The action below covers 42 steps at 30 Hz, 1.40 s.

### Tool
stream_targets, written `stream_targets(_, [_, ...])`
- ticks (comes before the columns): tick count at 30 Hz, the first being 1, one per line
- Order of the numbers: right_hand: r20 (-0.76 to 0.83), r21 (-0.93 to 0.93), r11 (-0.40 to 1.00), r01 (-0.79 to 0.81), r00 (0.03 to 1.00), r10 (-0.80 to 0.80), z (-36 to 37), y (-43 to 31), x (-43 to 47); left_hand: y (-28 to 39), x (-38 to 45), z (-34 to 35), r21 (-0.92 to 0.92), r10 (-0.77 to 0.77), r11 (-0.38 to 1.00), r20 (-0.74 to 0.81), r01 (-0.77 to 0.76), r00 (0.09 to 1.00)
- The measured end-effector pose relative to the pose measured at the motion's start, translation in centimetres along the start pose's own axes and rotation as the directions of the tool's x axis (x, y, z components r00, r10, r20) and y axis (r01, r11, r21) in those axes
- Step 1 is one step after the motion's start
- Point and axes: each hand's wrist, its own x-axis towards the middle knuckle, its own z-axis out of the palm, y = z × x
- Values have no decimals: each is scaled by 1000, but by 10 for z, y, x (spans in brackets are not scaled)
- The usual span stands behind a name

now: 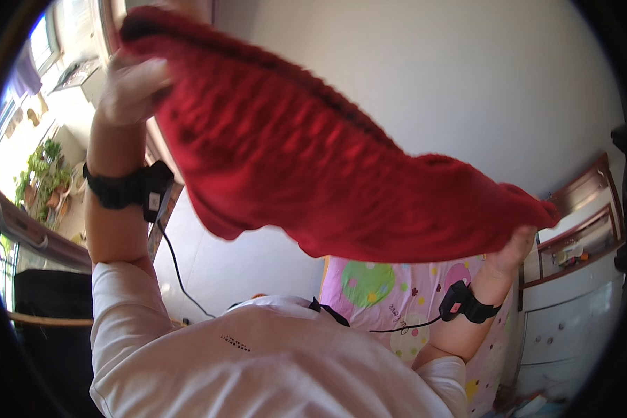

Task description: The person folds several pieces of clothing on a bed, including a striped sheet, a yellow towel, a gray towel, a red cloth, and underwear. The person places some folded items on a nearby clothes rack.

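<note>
A red fabric piece point(292, 177), perhaps a garment, stretches in the air between my raised hands. Gathers run across its surface, and its upper edge looks dark and blurred. My left hand point(130, 89) grips its upper left end; some of the fingers are hidden by the cloth. Lower down at the other end, my right hand point(508, 253) holds the corner, its fingers mostly behind the fabric. The cloth sags in the middle and tilts down towards the right. Each forearm wears a black strap with a small box and a cable.
Below the cloth lies a bed with a pink patterned sheet point(368, 285). To the right stands a white cabinet point(564, 324) with brown-framed shelves. Potted plants point(49, 177) are at the bright left side, beside a black object point(52, 303). A pale wall point(449, 78) rises behind.
</note>
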Motion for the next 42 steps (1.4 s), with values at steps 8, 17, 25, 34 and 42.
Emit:
stream_targets(8, [214, 437, 730, -526, 849, 484, 97, 21, 31, -79, 66, 142, -471, -306, 789, 255, 394, 917])
stream_targets(17, [445, 702, 531, -475, 874, 194, 102, 33, 23, -95, 67, 166, -800, -120, 477, 352, 365, 928])
stream_targets(25, [336, 469, 736, -489, 869, 363, 122, 23, 32, -100, 69, 187, -638, -241, 700, 210, 320, 947])
stream_targets(34, [172, 304, 798, -521, 853, 492, 126, -17, 28, -97, 76, 180, -115, -72, 990, 130, 87, 989])
stream_targets(42, [-113, -138, 852, -505, 862, 493, 58, 124, -22, -93, 93, 140, -162, -31, 987, -262, -12, 965])
